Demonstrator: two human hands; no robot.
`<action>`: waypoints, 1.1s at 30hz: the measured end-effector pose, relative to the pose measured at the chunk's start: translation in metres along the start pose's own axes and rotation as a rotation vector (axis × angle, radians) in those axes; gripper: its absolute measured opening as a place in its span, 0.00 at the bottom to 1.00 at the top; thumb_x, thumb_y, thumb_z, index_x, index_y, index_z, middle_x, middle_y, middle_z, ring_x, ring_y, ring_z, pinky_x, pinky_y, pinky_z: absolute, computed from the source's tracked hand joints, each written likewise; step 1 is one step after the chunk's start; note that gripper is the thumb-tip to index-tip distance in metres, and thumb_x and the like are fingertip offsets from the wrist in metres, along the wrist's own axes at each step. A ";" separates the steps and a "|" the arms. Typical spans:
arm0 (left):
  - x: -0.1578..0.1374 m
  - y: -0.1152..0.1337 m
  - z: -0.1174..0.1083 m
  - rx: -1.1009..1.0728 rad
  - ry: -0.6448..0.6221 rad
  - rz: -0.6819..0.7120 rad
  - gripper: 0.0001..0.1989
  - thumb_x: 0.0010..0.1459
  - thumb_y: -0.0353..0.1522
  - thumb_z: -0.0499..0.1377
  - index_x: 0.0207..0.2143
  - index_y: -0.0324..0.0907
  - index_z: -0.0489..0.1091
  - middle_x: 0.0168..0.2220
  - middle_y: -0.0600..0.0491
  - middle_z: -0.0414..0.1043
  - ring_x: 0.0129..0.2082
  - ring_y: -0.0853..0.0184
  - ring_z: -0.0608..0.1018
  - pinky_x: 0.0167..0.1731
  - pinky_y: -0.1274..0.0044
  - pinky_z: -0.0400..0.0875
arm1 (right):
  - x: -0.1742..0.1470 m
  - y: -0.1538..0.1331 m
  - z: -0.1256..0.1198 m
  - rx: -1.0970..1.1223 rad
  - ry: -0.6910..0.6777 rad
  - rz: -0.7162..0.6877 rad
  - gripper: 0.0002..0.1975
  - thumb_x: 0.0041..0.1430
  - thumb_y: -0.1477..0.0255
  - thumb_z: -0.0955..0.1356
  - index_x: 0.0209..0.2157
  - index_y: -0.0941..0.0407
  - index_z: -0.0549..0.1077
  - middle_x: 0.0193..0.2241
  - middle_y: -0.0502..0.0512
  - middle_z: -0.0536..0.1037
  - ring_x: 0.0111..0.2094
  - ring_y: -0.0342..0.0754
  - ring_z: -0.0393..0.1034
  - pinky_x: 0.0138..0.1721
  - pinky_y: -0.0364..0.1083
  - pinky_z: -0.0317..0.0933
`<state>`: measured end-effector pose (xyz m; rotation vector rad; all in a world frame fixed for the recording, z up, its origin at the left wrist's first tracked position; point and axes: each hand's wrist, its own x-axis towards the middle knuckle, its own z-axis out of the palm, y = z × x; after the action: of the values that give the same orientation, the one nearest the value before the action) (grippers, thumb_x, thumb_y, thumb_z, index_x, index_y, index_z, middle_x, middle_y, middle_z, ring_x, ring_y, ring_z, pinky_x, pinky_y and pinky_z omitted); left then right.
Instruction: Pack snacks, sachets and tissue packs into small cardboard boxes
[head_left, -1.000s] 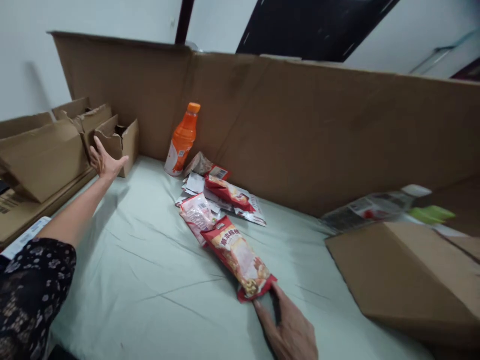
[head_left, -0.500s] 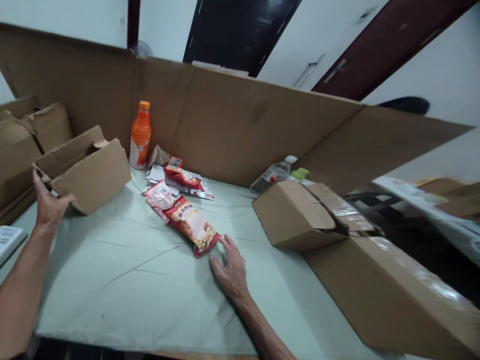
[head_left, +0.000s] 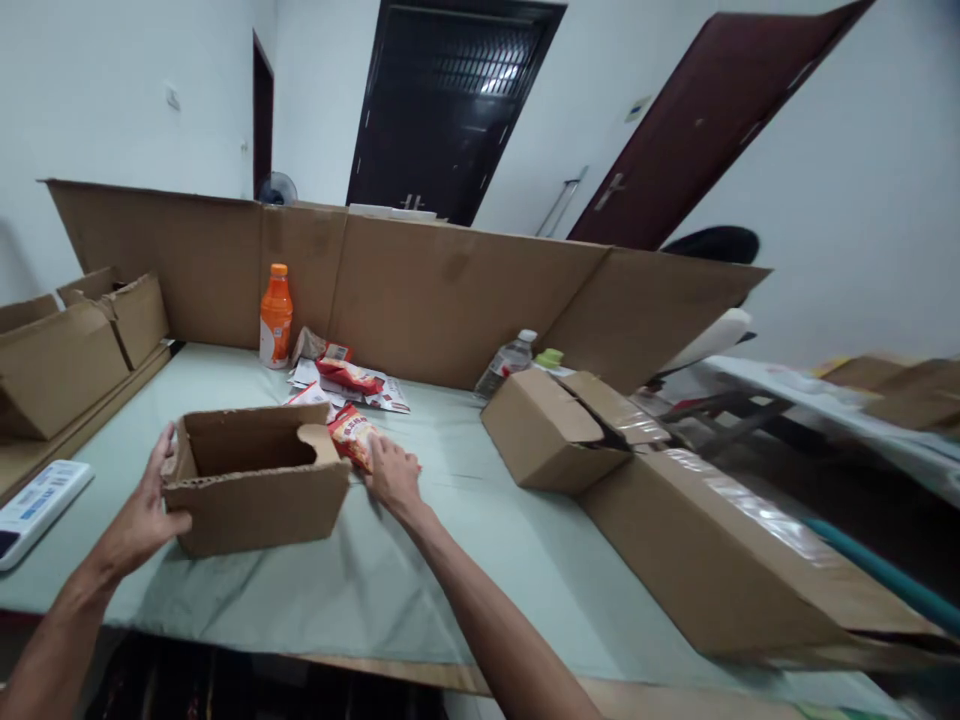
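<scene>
My left hand (head_left: 146, 510) grips the left end of an open cardboard box (head_left: 262, 510), thumb on the near side and fingers round the far corner. The box has no lid and its inside looks dark. My right hand (head_left: 394, 472) is closed over the right end of a red snack bag (head_left: 352, 436) just beyond the box's right corner; its fingertips are partly hidden. Behind the bag lie another red packet (head_left: 349, 376) and flat white packets (head_left: 390, 394).
An orange drink bottle (head_left: 276, 320) stands by the cardboard screen (head_left: 465, 290). A clear bottle (head_left: 510, 362) leans behind the boxes (head_left: 540, 425) at right. Cardboard boxes (head_left: 67, 360) stand at left, near a white device (head_left: 45, 508) on the green cloth (head_left: 450, 560).
My left hand has brought the cardboard box right and nearer, beside the snack bag. My right hand has moved from beside the bag onto its right end. The camera view has tilted up.
</scene>
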<state>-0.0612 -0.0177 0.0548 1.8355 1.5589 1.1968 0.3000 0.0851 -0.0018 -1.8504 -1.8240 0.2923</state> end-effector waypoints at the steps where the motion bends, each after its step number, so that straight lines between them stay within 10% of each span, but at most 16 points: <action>1: -0.006 0.003 0.005 0.008 -0.034 0.028 0.55 0.46 0.28 0.61 0.75 0.47 0.43 0.73 0.41 0.54 0.71 0.45 0.63 0.66 0.58 0.64 | 0.005 0.003 -0.005 0.034 0.000 0.024 0.25 0.50 0.74 0.71 0.53 0.58 0.74 0.52 0.70 0.79 0.56 0.64 0.70 0.56 0.57 0.60; 9: -0.006 0.012 0.030 -0.094 -0.195 0.089 0.59 0.48 0.21 0.61 0.76 0.49 0.34 0.76 0.43 0.45 0.74 0.47 0.53 0.69 0.55 0.54 | -0.012 0.058 -0.119 0.464 0.166 0.075 0.19 0.57 0.52 0.65 0.38 0.53 0.73 0.29 0.51 0.75 0.30 0.51 0.73 0.35 0.52 0.71; 14: 0.002 0.011 0.037 -0.150 -0.271 0.102 0.57 0.50 0.23 0.60 0.76 0.47 0.33 0.77 0.41 0.39 0.75 0.45 0.51 0.69 0.53 0.53 | -0.041 0.006 -0.169 0.900 0.054 -0.118 0.17 0.48 0.54 0.76 0.30 0.52 0.75 0.26 0.49 0.76 0.25 0.46 0.71 0.28 0.47 0.71; 22: 0.002 0.007 0.042 -0.187 -0.284 0.114 0.59 0.47 0.22 0.59 0.76 0.49 0.32 0.77 0.43 0.41 0.75 0.48 0.50 0.70 0.54 0.54 | -0.016 -0.111 -0.164 0.138 -0.780 -0.541 0.07 0.55 0.75 0.65 0.23 0.55 0.66 0.19 0.44 0.66 0.21 0.39 0.58 0.23 0.40 0.51; 28: -0.007 0.018 0.040 0.008 -0.222 0.254 0.57 0.49 0.22 0.58 0.76 0.50 0.32 0.77 0.43 0.41 0.75 0.44 0.49 0.71 0.49 0.51 | -0.018 -0.139 -0.107 -0.337 -0.937 -0.582 0.09 0.63 0.75 0.66 0.35 0.55 0.79 0.32 0.53 0.82 0.32 0.47 0.73 0.29 0.42 0.56; 33: -0.011 0.059 0.021 0.201 -0.114 0.531 0.47 0.58 0.26 0.56 0.76 0.47 0.38 0.75 0.43 0.48 0.74 0.47 0.54 0.71 0.50 0.55 | -0.027 -0.129 -0.099 -0.288 -1.002 -0.598 0.15 0.66 0.73 0.67 0.52 0.54 0.79 0.46 0.58 0.84 0.43 0.53 0.79 0.39 0.46 0.66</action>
<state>-0.0104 -0.0392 0.0868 2.5073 1.1988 1.1478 0.2358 0.0325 0.1409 -1.2615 -3.1167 0.8686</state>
